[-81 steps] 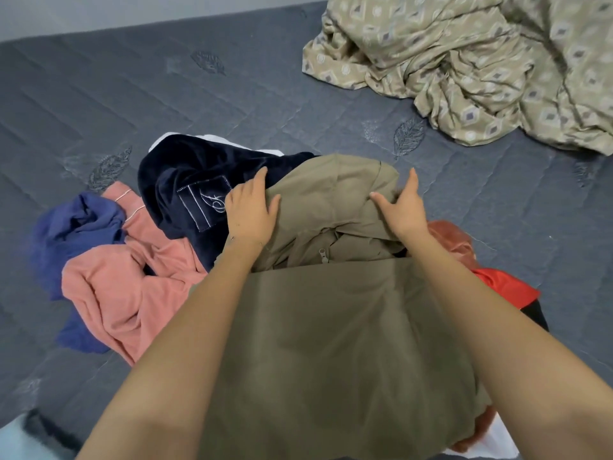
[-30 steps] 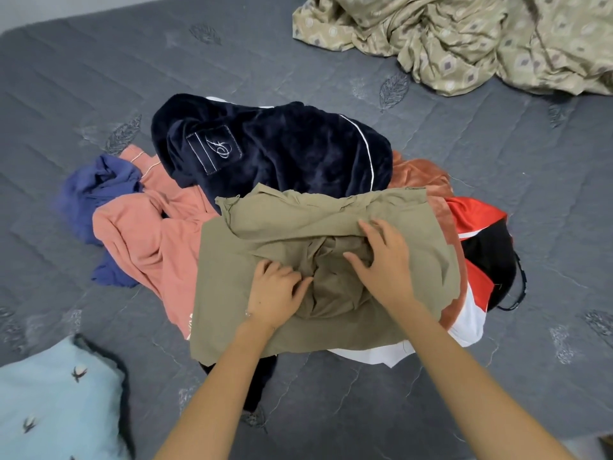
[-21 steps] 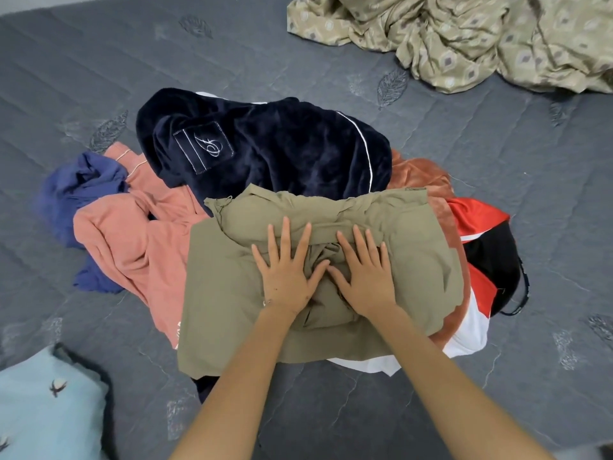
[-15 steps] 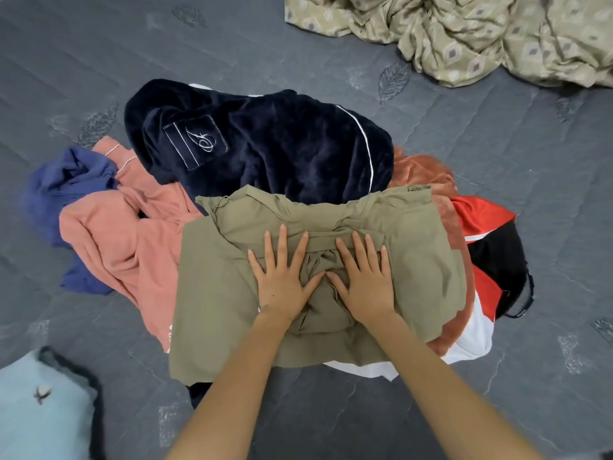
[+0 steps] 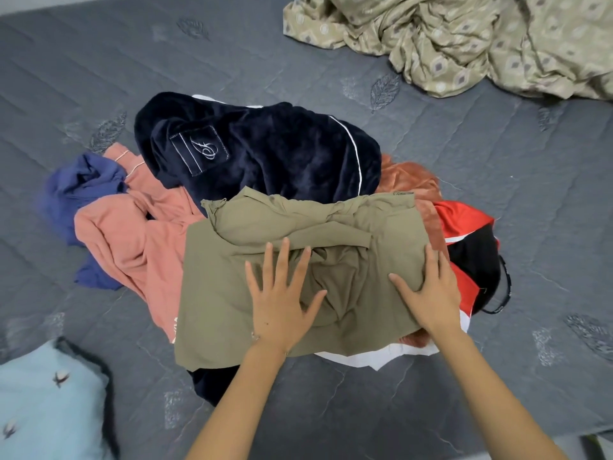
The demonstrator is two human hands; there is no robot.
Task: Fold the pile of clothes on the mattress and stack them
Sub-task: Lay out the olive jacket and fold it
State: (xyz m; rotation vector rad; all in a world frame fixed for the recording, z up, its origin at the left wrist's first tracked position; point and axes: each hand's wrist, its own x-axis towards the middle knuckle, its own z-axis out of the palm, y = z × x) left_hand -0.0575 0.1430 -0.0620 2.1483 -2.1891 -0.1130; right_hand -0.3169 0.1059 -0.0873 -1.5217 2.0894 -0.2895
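Observation:
An olive-green garment [image 5: 225, 293] lies folded into a rough rectangle on top of the clothes pile on the grey mattress [image 5: 497, 194]. My left hand [image 5: 282, 293] rests flat on its middle with fingers spread. My right hand [image 5: 428, 290] presses flat on its right edge. Beneath and around it lie a dark navy velvet garment [image 5: 265, 151] with a stitched patch, a salmon-pink top [image 5: 132, 240], a blue garment [image 5: 83, 177], a rust-orange piece [image 5: 408, 177], and red, black and white clothing [image 5: 471, 247].
A crumpled beige patterned sheet [image 5: 464, 38] lies at the far right of the mattress. A light blue pillow [image 5: 43, 406] with small bird prints sits at the near left corner. The mattress's near edge shows at the bottom right.
My right hand has slid from the garment's middle out to its right edge, smoothing the cloth. My left hand stays flat near the middle.

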